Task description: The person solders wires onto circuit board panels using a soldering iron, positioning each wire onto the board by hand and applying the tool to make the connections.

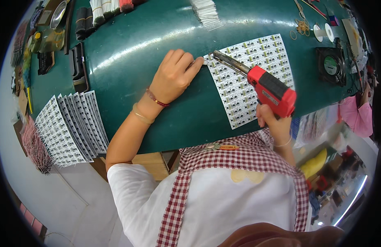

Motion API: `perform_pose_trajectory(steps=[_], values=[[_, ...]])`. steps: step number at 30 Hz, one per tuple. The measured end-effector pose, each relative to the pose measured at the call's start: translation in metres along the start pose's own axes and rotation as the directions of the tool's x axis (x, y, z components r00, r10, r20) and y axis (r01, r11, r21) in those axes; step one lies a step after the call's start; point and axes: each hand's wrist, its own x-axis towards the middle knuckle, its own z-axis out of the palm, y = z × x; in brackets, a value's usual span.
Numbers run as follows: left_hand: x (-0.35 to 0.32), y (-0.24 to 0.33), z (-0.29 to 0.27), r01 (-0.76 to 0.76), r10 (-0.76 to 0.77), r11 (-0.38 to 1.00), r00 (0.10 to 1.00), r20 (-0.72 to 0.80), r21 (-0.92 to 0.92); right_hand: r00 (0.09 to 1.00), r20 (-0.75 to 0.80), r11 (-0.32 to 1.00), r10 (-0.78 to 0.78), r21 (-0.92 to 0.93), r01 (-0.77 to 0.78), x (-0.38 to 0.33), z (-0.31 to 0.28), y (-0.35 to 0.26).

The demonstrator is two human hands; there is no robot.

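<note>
My right hand [274, 123] grips the handle of a red soldering gun [269, 88], whose metal tip rests at the upper left corner of a white panel of small circuit boards [256, 78] on the green table [149, 45]. My left hand [176, 76] lies on the table just left of that panel, fingers curled, fingertips pinching something thin at the panel's corner near the tip; what it pinches is too small to tell. Bracelets circle the left wrist.
A fanned stack of similar white panels [71, 127] lies at the left. Bundles of white wires [207, 12], a small fan [331, 66], a solder spool [324, 32] and rubber bands [302, 28] sit along the far edge. Another person in pink [359, 115] is at the right.
</note>
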Motion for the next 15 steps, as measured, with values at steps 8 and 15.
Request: perform_pose_trajectory(steps=[8,15], values=[[0.0012,0.0027,0.0005,-0.005,0.004,1.000,1.000,0.009,0.007,0.994,0.022,0.991,0.103,-0.090,-0.100,0.0011,0.0000,-0.0001],[0.0015,0.0032,0.0014,0.010,-0.010,1.000,1.000,0.000,0.003,0.999,0.027,0.999,0.031,-0.019,-0.030,-0.0035,0.0006,-0.0025]])
